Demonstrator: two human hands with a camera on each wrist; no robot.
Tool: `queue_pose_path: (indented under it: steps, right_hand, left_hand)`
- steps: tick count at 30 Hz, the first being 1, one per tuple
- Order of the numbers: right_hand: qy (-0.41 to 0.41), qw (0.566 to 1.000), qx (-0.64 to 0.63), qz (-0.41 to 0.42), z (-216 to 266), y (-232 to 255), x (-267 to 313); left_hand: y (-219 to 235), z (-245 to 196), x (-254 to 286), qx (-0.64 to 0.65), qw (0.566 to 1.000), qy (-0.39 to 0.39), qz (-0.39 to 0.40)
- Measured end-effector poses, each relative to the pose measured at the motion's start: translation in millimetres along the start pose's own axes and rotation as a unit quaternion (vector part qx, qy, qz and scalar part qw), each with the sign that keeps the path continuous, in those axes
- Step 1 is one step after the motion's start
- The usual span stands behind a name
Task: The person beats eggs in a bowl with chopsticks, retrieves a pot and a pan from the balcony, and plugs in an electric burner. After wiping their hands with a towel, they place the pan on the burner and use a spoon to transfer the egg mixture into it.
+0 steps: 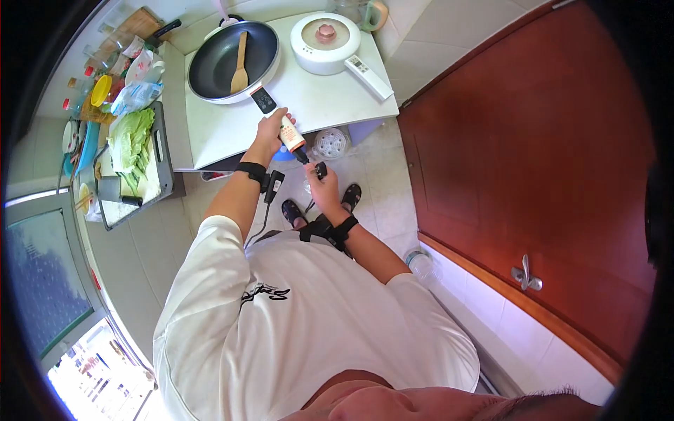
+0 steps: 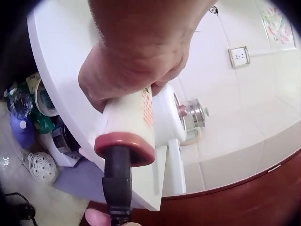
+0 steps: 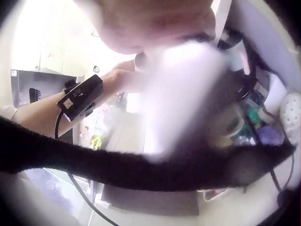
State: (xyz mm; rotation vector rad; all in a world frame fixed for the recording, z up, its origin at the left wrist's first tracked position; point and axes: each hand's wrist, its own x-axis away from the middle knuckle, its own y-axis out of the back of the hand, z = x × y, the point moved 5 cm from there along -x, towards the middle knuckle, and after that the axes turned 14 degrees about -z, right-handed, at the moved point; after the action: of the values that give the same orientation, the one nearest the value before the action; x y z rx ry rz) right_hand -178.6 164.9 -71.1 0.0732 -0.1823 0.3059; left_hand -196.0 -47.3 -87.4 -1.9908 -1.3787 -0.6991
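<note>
In the head view, a dark pan [image 1: 225, 63] with a wooden spatula [image 1: 240, 70] in it stands on the white counter. Its cream handle, with a dark display [image 1: 264, 99], points toward the person. The left hand [image 1: 270, 135] grips that handle [image 1: 292, 135]; the left wrist view shows the hand [image 2: 136, 61] around it, above a reddish end ring [image 2: 124, 143]. A black plug [image 2: 117, 174] sits against the handle's end. The right hand [image 1: 323, 191] pinches the plug's cord end; its fingertips [image 2: 98, 217] show below the plug. The right wrist view is blurred around the hand [image 3: 155, 23].
A lidded white pot [image 1: 325, 52] and a white remote-like strip [image 1: 368, 77] are on the counter. Leafy greens [image 1: 131, 144] and a cleaver [image 1: 112, 189] lie on a board at left, bottles behind. A red-brown door [image 1: 519, 154] stands at right.
</note>
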Motion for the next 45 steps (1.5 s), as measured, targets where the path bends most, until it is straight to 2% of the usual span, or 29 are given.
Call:
queue_pose_path:
  steps: [1,3,4,6,9,13,15,17,20,27,34,37,39,41,43,45]
  right_hand:
    - [0.001,1.0,-0.001,-0.005,0,2,1]
    - [0.055,0.994,0.084,-0.041,8,7,6]
    - [0.057,0.994,0.082,-0.045,8,6,6]
    - [0.114,0.986,0.08,-0.086,10,9,8]
    - [0.132,0.982,0.098,-0.093,11,13,10]
    - [0.147,0.981,0.088,-0.085,16,16,11]
    - [0.147,0.978,0.128,-0.07,26,15,14]
    - [0.166,0.973,0.138,-0.076,32,14,14]
    - [0.178,0.968,0.159,-0.08,38,12,12]
    - [0.208,0.949,0.225,-0.07,60,1,15]
    - [0.247,0.945,0.193,-0.089,62,0,4]
    - [0.232,0.949,0.207,-0.049,61,8,0]
    - [0.219,0.946,0.222,0.09,66,12,-5]
    - [0.216,0.943,0.217,0.129,81,33,-12]
    - [0.166,0.925,0.338,0.053,94,68,-40]
    - [0.165,0.952,0.254,0.04,167,87,-55]
  left_hand:
    - [-1,1,-1,0.002,1.0,0.005,-0.002]
    - [-2,3,1,0.008,1.0,0.009,0.001]
    - [-3,4,2,0.017,1.0,0.014,0.001]
    - [-4,6,2,0.016,1.0,0.02,0.003]
    - [-6,8,5,0.019,0.999,0.022,0.022]
    - [-10,11,18,0.063,0.997,0.05,0.002]
    - [-10,13,15,0.082,0.995,0.056,-0.001]
    - [-12,16,13,0.093,0.991,0.084,0.045]
    - [-12,14,23,0.069,0.997,0.044,0.007]
    - [-14,2,38,0.037,0.999,0.022,-0.021]
    - [-24,-4,50,0.047,0.998,0.025,-0.02]
    - [-20,-2,47,0.047,0.998,0.021,-0.024]
    - [-10,-5,42,0.014,0.999,0.023,-0.04]
    - [-1,-11,46,0.022,1.0,0.015,-0.012]
    - [9,-22,49,0.015,1.0,0.013,0.007]
    - [24,-31,55,-0.004,0.999,0.033,0.035]
